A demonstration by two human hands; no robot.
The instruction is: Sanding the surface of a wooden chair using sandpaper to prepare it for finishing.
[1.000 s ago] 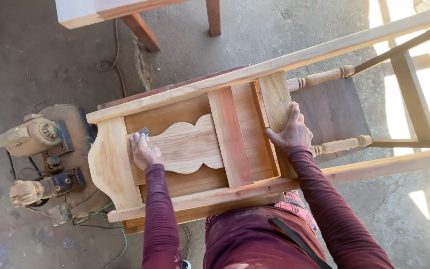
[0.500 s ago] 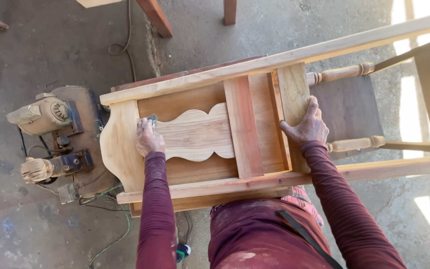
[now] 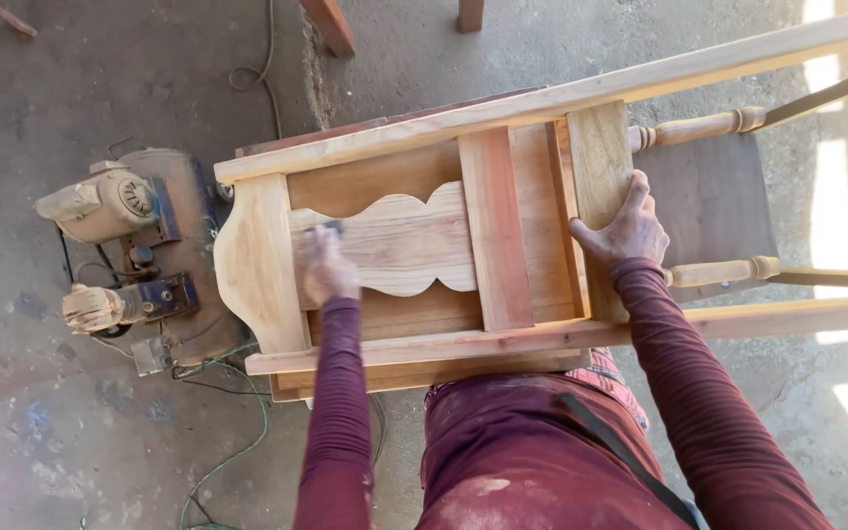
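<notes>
An unfinished wooden chair lies on its back in front of me, its curved top rail at the left. My left hand is blurred and presses a small dark sanding pad against the wavy-edged back splat. My right hand lies flat on the pale cross rail with fingers spread, holding the frame still. Two turned stretchers run off to the right between the legs.
A dusty electric motor machine with a second small unit sits on the concrete floor at the left, green and black cables trailing below it. Wooden furniture legs stand at the top. Sunlit patches lie at the right.
My left hand has slid along the splat while rubbing it and is now blurred. The view has shifted, so the chair sits further right and lower. My right hand stays on the rail.
</notes>
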